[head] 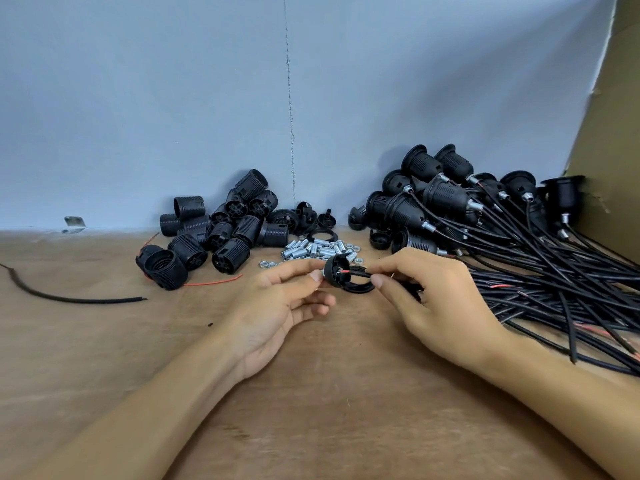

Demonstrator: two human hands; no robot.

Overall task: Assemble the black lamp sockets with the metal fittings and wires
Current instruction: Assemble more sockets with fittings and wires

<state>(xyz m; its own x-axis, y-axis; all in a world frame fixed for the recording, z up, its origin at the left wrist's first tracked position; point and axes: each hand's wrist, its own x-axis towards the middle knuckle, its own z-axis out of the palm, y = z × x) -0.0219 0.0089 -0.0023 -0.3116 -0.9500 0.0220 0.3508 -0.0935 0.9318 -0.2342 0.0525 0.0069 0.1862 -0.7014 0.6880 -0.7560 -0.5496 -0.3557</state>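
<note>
My left hand (pixel 277 303) pinches a black socket cap (pixel 335 268) between thumb and forefinger, just above the wooden table. My right hand (pixel 433 299) holds a black wire (pixel 356 273) with a red inner strand, its end reaching into the cap. A black ring (pixel 360 287) lies under the cap. Behind my hands lies a pile of metal fittings and nuts (pixel 313 250). Black threaded socket bodies (pixel 221 226) are heaped at the back left. Assembled sockets with wires (pixel 450 202) are stacked at the back right.
A loose black cable (pixel 69 298) lies at the left of the table (pixel 311 393). A thin red wire (pixel 214 282) trails from a socket near the left pile. A cardboard panel (pixel 613 150) stands at the right. A blue wall closes the back.
</note>
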